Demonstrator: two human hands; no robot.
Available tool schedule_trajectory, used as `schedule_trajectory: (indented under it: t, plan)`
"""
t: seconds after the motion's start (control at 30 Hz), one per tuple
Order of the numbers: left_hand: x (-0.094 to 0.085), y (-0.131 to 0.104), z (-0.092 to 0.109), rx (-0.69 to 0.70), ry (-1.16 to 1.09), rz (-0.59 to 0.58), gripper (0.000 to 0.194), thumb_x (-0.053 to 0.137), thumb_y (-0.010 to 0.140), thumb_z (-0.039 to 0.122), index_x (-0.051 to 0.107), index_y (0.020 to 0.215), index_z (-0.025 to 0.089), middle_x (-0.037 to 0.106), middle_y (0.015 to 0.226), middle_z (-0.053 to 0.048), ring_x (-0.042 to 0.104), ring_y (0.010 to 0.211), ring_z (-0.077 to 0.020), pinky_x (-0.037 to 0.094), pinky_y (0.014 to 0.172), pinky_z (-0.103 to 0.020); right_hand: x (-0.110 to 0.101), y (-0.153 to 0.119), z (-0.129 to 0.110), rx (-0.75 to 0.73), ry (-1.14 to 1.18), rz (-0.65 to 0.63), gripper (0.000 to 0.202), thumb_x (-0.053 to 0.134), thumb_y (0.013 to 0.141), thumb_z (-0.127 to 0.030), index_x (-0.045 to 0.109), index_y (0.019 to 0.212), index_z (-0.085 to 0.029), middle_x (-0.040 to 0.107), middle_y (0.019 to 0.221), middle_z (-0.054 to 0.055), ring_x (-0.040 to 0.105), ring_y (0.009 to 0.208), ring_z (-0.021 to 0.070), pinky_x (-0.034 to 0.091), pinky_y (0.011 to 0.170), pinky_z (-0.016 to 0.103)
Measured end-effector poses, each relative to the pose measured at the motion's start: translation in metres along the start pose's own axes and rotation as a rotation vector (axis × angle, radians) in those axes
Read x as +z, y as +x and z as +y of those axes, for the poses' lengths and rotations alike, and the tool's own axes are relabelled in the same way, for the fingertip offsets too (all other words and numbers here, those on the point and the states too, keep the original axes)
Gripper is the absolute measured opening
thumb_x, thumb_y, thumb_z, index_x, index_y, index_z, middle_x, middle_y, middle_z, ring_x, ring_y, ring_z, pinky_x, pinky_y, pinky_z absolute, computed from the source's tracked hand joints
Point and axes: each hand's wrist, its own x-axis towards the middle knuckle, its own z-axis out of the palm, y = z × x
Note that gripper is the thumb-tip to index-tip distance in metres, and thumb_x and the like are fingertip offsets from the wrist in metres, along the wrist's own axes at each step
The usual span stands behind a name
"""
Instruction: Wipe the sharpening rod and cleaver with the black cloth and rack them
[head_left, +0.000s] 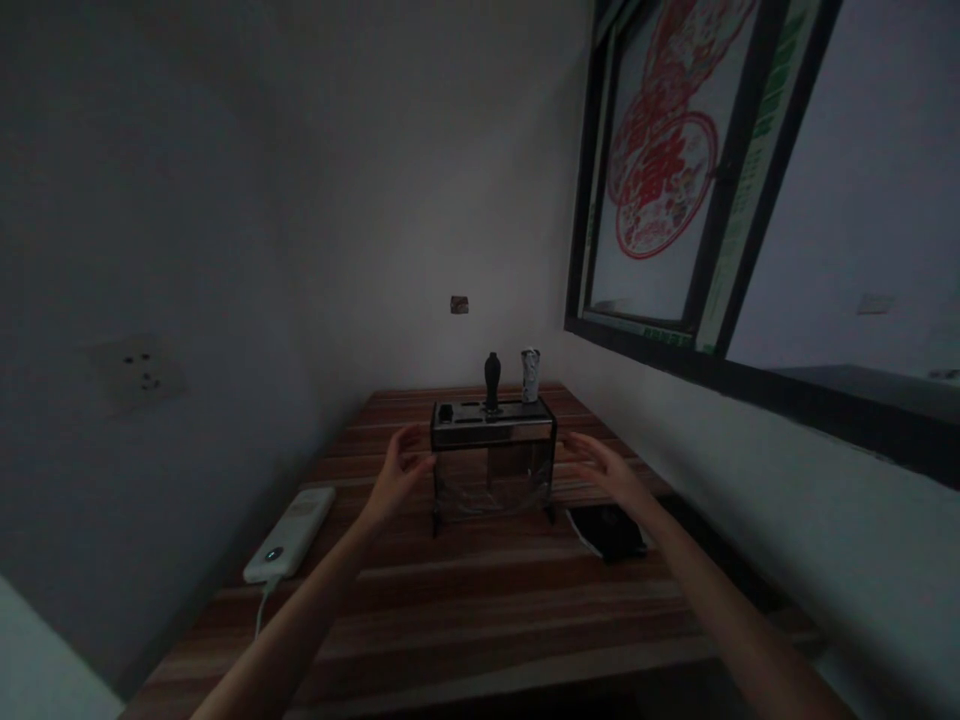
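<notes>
A box-shaped holder (491,434) with a shiny slotted top, dark ends and a see-through lower part stands on the wooden table. From its top a black handle (492,376) sticks up, and beside that, at the right, rises a white-and-grey patterned cylinder (531,375). My left hand (400,468) is open at the holder's left end, fingers curved toward it; whether the fingertips touch it I cannot tell. At the right end, my right hand (602,468) is open, a small gap away, with nothing in it.
A white power bank (291,535) with a cable lies at the table's left. Near my right forearm lies a flat black item (607,530). Walls border the table (450,620); a framed window (660,180) with red decorations is at the right, and a socket (140,372) is on the left wall.
</notes>
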Motion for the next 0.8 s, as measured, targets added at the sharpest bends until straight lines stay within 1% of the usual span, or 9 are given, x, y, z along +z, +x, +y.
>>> schedule_trajectory:
  t: [0.07, 0.1, 0.17, 0.3, 0.37, 0.43, 0.6, 0.67, 0.8]
  plan:
    - [0.0, 0.008, -0.005, -0.028, -0.049, -0.067, 0.067, 0.064, 0.069, 0.036, 0.029, 0.126, 0.025, 0.036, 0.134, -0.011, 0.037, 0.122, -0.0221, 0.038, 0.095, -0.038, 0.005, 0.022, 0.0, -0.021, 0.094, -0.026, 0.065, 0.062, 0.07, -0.043, 0.037, 0.128, -0.026, 0.041, 0.134, 0.008, 0.041, 0.121, 0.0226, 0.037, 0.098, 0.043]
    - [-0.001, 0.011, -0.006, -0.046, -0.067, -0.108, 0.071, 0.065, 0.068, 0.036, 0.028, 0.128, 0.024, 0.035, 0.135, -0.012, 0.036, 0.123, -0.0226, 0.036, 0.096, -0.039, 0.007, 0.031, 0.001, -0.025, 0.135, -0.064, 0.069, 0.065, 0.068, -0.042, 0.036, 0.129, -0.026, 0.039, 0.136, 0.008, 0.04, 0.121, 0.0226, 0.036, 0.099, 0.043]
    - [-0.002, 0.016, -0.006, -0.092, -0.088, -0.196, 0.072, 0.066, 0.067, 0.036, 0.03, 0.129, 0.023, 0.034, 0.137, -0.012, 0.034, 0.125, -0.0236, 0.033, 0.099, -0.04, 0.009, 0.045, 0.004, -0.025, 0.192, -0.149, 0.073, 0.069, 0.065, -0.039, 0.036, 0.129, -0.024, 0.038, 0.136, 0.008, 0.04, 0.122, 0.0221, 0.034, 0.1, 0.042]
    - [-0.008, 0.024, 0.004, -0.165, -0.075, -0.338, 0.07, 0.067, 0.064, 0.038, 0.04, 0.126, 0.019, 0.037, 0.137, -0.012, 0.033, 0.126, -0.026, 0.03, 0.101, -0.043, 0.007, 0.056, 0.007, 0.017, 0.243, -0.299, 0.072, 0.071, 0.063, -0.036, 0.04, 0.126, -0.023, 0.044, 0.132, 0.008, 0.043, 0.118, 0.0205, 0.03, 0.102, 0.041]
    - [-0.01, 0.026, 0.008, -0.162, -0.075, -0.383, 0.069, 0.067, 0.064, 0.038, 0.042, 0.125, 0.018, 0.037, 0.137, -0.012, 0.035, 0.125, -0.0262, 0.03, 0.101, -0.044, 0.005, 0.059, 0.008, 0.036, 0.262, -0.343, 0.072, 0.072, 0.063, -0.034, 0.041, 0.126, -0.022, 0.045, 0.131, 0.007, 0.045, 0.117, 0.0206, 0.031, 0.101, 0.042]
    - [-0.011, 0.028, 0.011, -0.135, -0.081, -0.419, 0.067, 0.067, 0.066, 0.037, 0.042, 0.125, 0.018, 0.038, 0.137, -0.011, 0.037, 0.123, -0.0255, 0.03, 0.101, -0.043, 0.003, 0.061, 0.009, 0.042, 0.28, -0.357, 0.072, 0.073, 0.061, -0.031, 0.042, 0.125, -0.022, 0.046, 0.13, 0.007, 0.044, 0.118, 0.0206, 0.032, 0.101, 0.041]
    - [-0.011, 0.033, 0.011, -0.071, -0.115, -0.465, 0.065, 0.068, 0.065, 0.034, 0.044, 0.124, 0.02, 0.044, 0.133, -0.009, 0.039, 0.122, -0.0248, 0.028, 0.103, -0.042, 0.004, 0.064, 0.008, 0.072, 0.336, -0.357, 0.068, 0.073, 0.061, -0.028, 0.045, 0.122, -0.021, 0.05, 0.127, 0.007, 0.046, 0.115, 0.0202, 0.033, 0.101, 0.04]
    - [-0.01, 0.034, 0.01, -0.058, -0.122, -0.463, 0.067, 0.069, 0.064, 0.033, 0.044, 0.124, 0.019, 0.044, 0.132, -0.01, 0.039, 0.122, -0.025, 0.028, 0.103, -0.043, 0.005, 0.065, 0.007, 0.087, 0.339, -0.341, 0.066, 0.073, 0.06, -0.027, 0.047, 0.12, -0.021, 0.052, 0.124, 0.007, 0.049, 0.113, 0.0205, 0.034, 0.1, 0.041]
    - [-0.009, 0.037, 0.006, -0.05, -0.101, -0.422, 0.071, 0.073, 0.059, 0.034, 0.045, 0.121, 0.015, 0.046, 0.13, -0.013, 0.043, 0.119, -0.0265, 0.03, 0.102, -0.045, 0.006, 0.065, 0.003, 0.095, 0.33, -0.298, 0.066, 0.074, 0.058, -0.024, 0.048, 0.119, -0.021, 0.051, 0.125, 0.006, 0.048, 0.114, 0.0208, 0.035, 0.1, 0.041]
